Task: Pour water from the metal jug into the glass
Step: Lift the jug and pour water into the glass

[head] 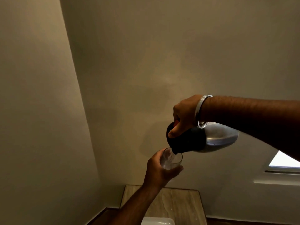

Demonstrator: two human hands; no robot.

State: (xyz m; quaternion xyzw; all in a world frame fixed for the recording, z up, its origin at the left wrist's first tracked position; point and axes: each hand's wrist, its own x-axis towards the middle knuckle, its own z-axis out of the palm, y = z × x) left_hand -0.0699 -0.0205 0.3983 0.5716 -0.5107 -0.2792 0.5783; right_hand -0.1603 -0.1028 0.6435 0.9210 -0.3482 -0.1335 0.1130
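Observation:
My right hand (183, 116) grips the black top of the metal jug (215, 137) and holds it tipped over to the left, its thumb pressing on the lid. The jug's silver body points right, under my wrist with its steel bangle. Its black spout (176, 151) sits just over the rim of a clear glass (170, 159). My left hand (159, 171) holds that glass from the left and below, lifted in the air. A thin stream of water shows inside the glass.
A small marble-topped table (178, 202) stands below against the beige wall, with a white object (157, 221) at the bottom edge. The wall corner runs down the left side. A bright window (284, 161) and a white ledge lie at right.

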